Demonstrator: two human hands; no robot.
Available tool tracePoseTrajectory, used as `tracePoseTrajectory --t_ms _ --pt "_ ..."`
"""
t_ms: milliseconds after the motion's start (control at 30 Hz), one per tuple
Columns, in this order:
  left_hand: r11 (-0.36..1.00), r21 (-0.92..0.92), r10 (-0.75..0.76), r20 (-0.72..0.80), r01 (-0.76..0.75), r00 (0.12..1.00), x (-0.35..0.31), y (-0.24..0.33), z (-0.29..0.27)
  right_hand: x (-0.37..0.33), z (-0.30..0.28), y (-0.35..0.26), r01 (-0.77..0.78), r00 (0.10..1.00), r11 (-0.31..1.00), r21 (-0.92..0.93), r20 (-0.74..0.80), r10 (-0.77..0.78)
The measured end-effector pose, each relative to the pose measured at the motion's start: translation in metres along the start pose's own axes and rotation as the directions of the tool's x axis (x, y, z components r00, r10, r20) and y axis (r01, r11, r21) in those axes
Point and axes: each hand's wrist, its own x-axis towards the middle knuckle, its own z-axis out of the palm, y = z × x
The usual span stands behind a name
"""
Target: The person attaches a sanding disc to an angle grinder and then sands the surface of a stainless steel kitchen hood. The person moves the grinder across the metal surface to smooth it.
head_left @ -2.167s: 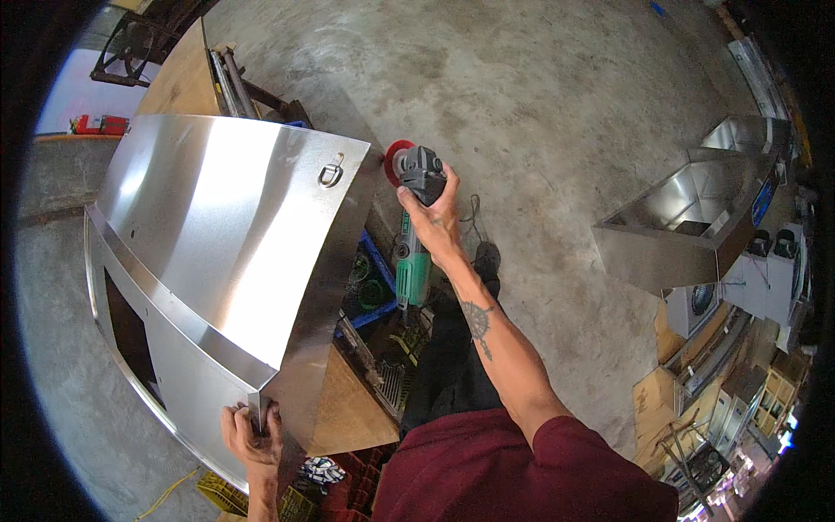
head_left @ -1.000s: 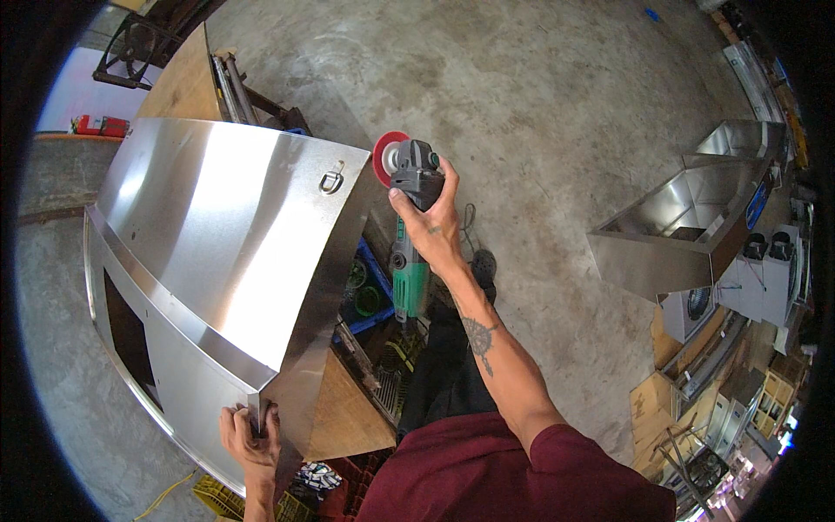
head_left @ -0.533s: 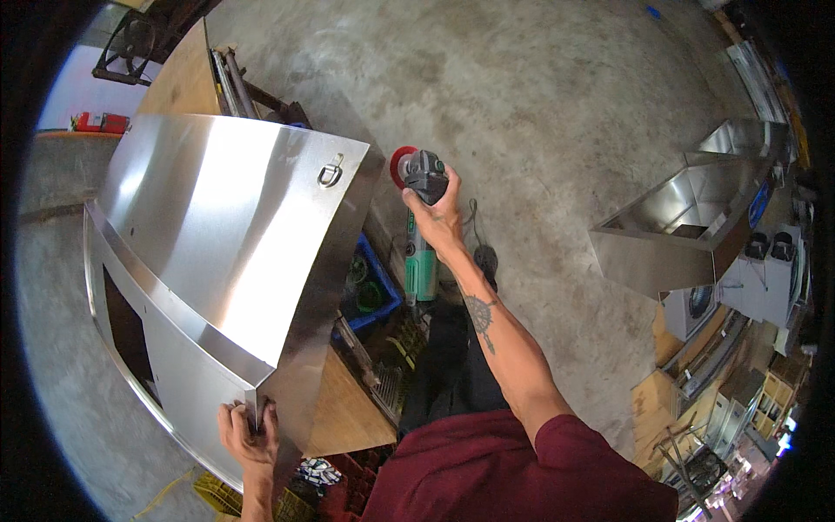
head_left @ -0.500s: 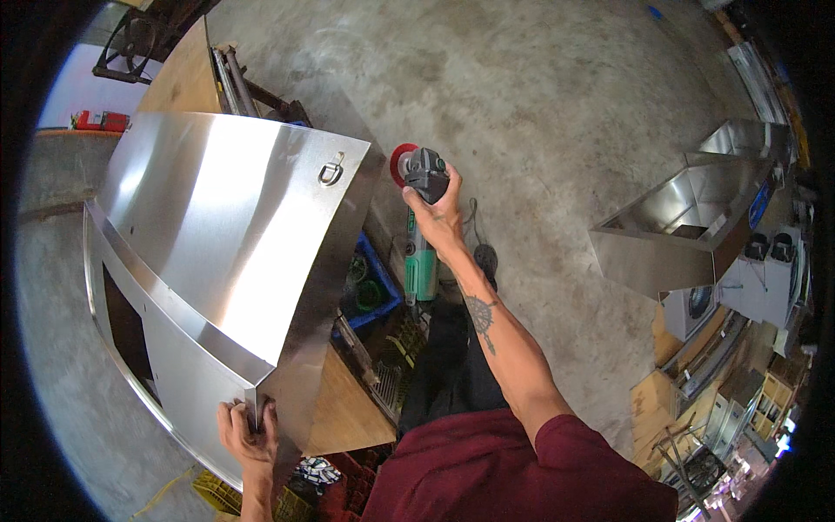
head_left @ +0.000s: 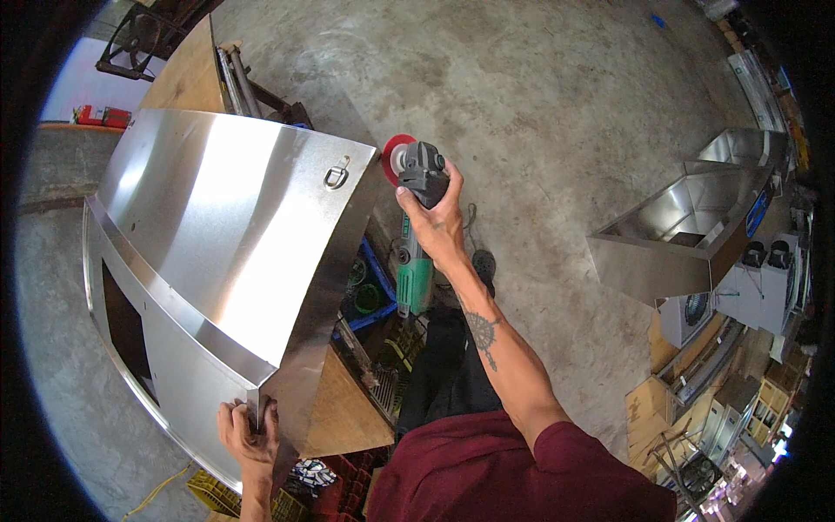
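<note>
A large stainless steel box [head_left: 204, 235] with a bent front lip lies on the left, a rectangular opening in its near side. On its top, close to the right edge, sits a metal ring latch [head_left: 337, 177]. My left hand [head_left: 250, 431] is closed on the near corner of the box, fingers curled over the upright edge. In my right hand [head_left: 439, 213] is a green and black angle grinder [head_left: 416, 274], gripped around its black head. Its red disc [head_left: 398, 159] stands beside the box's far right corner; whether they touch I cannot tell.
Under the box are a wooden board [head_left: 344, 413], a blue crate [head_left: 383, 270] and a yellow crate [head_left: 213, 493]. At right, steel hoods [head_left: 648, 261] stand on the concrete floor [head_left: 539, 148]. A fan frame [head_left: 130, 43] is at the far left.
My right hand has moved the grinder slightly left, bringing the red disc closer to the box's far right corner. My left hand keeps its hold on the near corner.
</note>
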Motion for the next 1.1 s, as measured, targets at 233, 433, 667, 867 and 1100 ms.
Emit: tracePoseTrajectory --t_ms 233,433,667,867,1100 --pt "1.000 0.002 0.019 0.004 -0.019 1.000 0.001 -0.001 -0.002 -0.002 0.003 -0.010 0.119 0.993 0.993 0.021 -0.024 -0.118" --pt "1.000 0.001 0.026 -0.013 -0.026 1.000 0.002 0.000 -0.004 0.017 0.001 0.044 -0.021 1.000 1.000 -0.008 -0.023 0.021" --pt "1.000 -0.009 0.016 -0.056 -0.017 0.998 0.002 0.004 -0.001 0.015 -0.027 0.088 -0.230 0.969 0.966 -0.116 0.065 0.239" --pt "0.999 -0.053 0.002 -0.064 -0.006 0.998 0.011 0.018 -0.008 -0.018 -0.057 0.027 -0.270 0.962 0.957 0.106 0.068 0.263" --pt "0.999 0.050 0.016 -0.096 -0.011 0.995 0.002 0.016 -0.003 -0.035 -0.092 -0.088 -0.297 0.945 0.876 0.379 0.249 0.213"
